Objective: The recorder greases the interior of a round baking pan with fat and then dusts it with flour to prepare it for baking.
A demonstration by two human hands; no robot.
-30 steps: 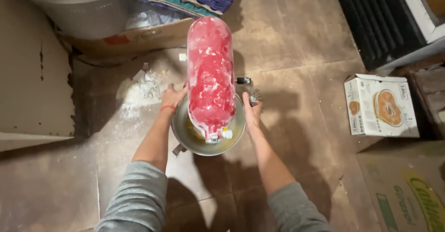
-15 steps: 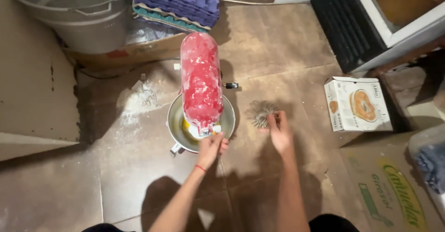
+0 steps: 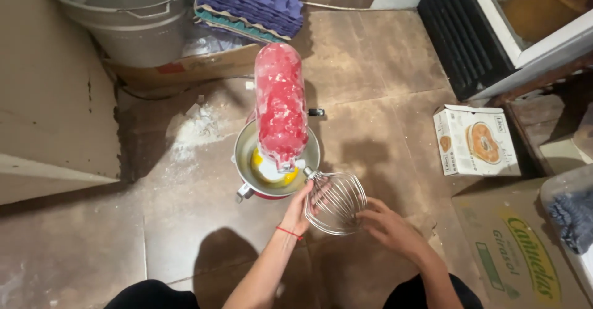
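Wire balloon whisk (image 3: pixel 336 201) held beside the red, flour-dusted stand mixer (image 3: pixel 281 108).

Left hand (image 3: pixel 306 207) clasped the whisk; right hand (image 3: pixel 386 225) touched its wires, fingers loose. Beyond the grip, the steel bowl (image 3: pixel 247 145) held yolks; a slipping whisk could hit the floor.

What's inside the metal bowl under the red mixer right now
The metal bowl shows yellow, yolk-like contents and something white at its near side. The red mixer head covers most of the bowl, so the rest is hidden. The wire whisk is outside it, in both hands.
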